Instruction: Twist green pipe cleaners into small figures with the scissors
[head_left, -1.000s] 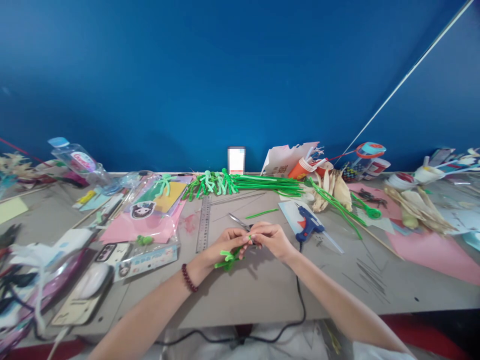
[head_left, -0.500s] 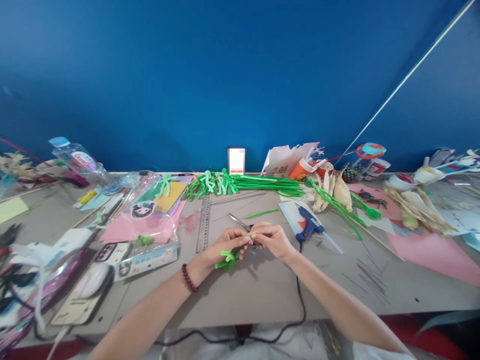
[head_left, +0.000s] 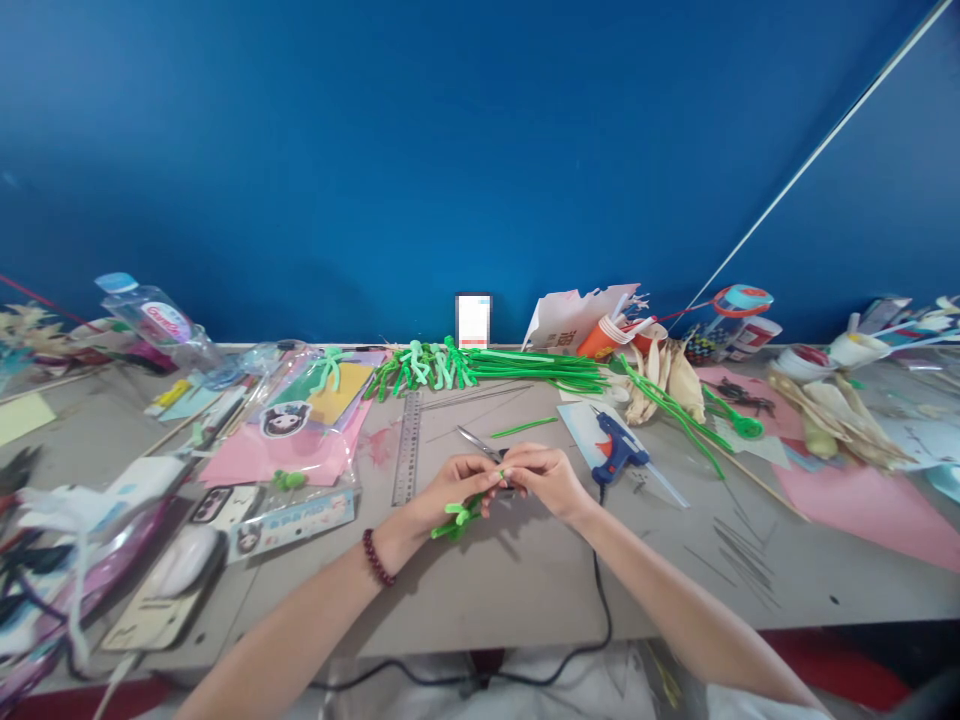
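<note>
A bent green pipe cleaner piece (head_left: 459, 519) is gripped in my left hand (head_left: 459, 486), its several short ends sticking out below the fingers. My right hand (head_left: 546, 478) meets the left, with thumb and fingertips pinching the same green piece at its upper end. Just behind the fingers lies a pair of scissors (head_left: 472, 438), its handles mostly hidden by my hands. A single short green pipe cleaner (head_left: 525, 427) rests on the table past them.
A blue glue gun (head_left: 619, 450) lies right of my hands, its cord running to the table's front edge. Bundled green pipe cleaners (head_left: 540, 368) line the back near a small screen (head_left: 473, 320). A ruler (head_left: 407, 450) and a plastic bag of coloured paper (head_left: 300, 430) are on the left.
Almost nothing differs. The green piece has shifted very slightly in my fingers; both hands stay in the same place.
</note>
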